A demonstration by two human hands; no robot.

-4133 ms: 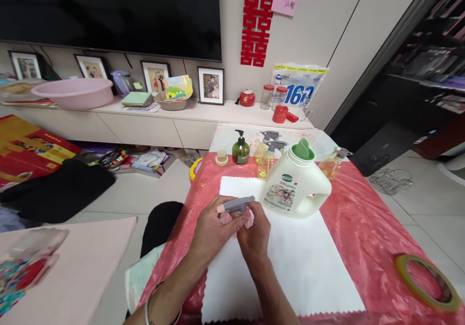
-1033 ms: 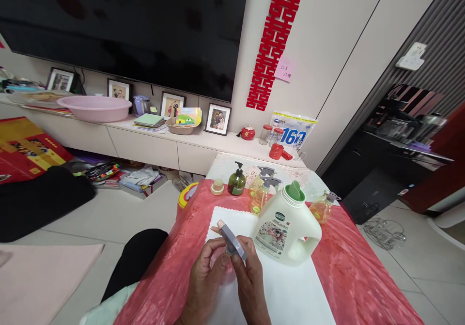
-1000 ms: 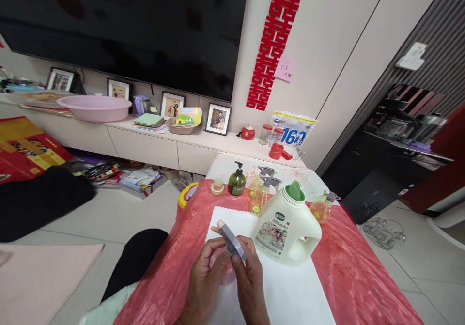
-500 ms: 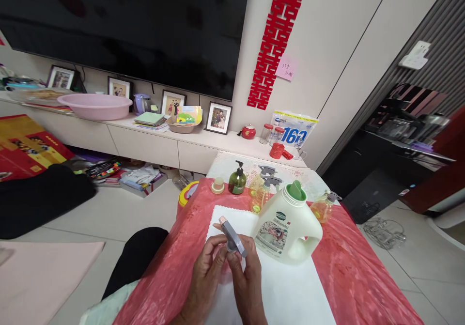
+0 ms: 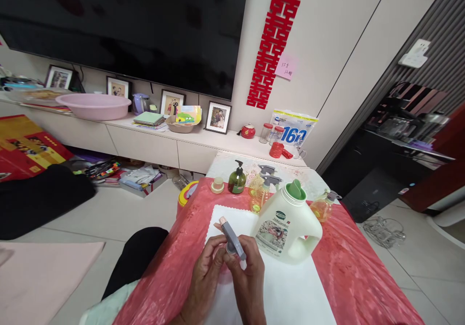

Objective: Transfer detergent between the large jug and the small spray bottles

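Observation:
A grey trigger spray head (image 5: 233, 238) with a pale pink nozzle tip is held over the white mat (image 5: 283, 296). My left hand (image 5: 206, 271) pinches its collar from the left, thumb and fingers closed. From the other side my right hand (image 5: 249, 269) grips it too, its thumb by the collar. Whatever lies below the collar is hidden by my hands. Just right of them stands a large cream detergent jug (image 5: 286, 228) with a handle and a green pouring spout (image 5: 296, 189), its cap off. A white screw cap (image 5: 217, 185) rests behind on the red plastic sheet (image 5: 174, 257).
A green pump bottle (image 5: 237, 179) and a clear bottle of yellow liquid (image 5: 258, 199) with a grey spray top stand behind the mat. Another yellow spray bottle (image 5: 323, 208) is right of the jug. A shelf with a pink basin (image 5: 96, 107) runs along the wall.
My right hand has shifted slightly around the spray head. The spray head stays almost in the same place, and the bottles and jug have not moved.

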